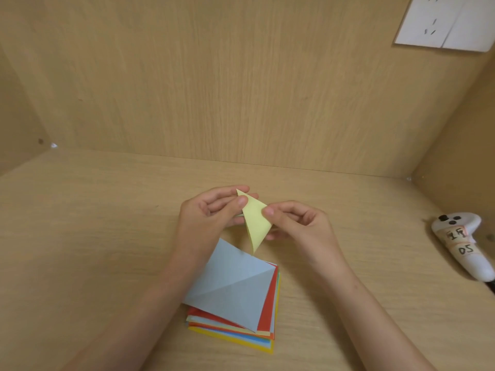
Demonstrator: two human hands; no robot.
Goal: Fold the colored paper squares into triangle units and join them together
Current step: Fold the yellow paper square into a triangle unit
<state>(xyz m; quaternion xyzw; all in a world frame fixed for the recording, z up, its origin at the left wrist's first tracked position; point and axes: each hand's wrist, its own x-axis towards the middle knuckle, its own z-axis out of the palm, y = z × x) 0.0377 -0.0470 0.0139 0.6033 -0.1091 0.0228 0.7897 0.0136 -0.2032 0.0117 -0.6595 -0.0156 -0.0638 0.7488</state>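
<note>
A pale yellow paper folded into a narrow triangle (pixel 256 223) is held above the table between both hands, one point up, the other down. My left hand (pixel 211 210) pinches its upper tip between thumb and fingers. My right hand (pixel 297 220) pinches its right edge with thumb and forefinger. Below the hands lies a stack of colored paper squares (pixel 235 298); the top sheet is light blue with a diagonal crease, and red, orange, blue and yellow edges show beneath it.
A white hand controller (pixel 463 242) with handwritten labels lies at the table's right edge. Wooden walls close in the table at the back and right. A white socket plate (pixel 447 22) hangs on the back wall, top right.
</note>
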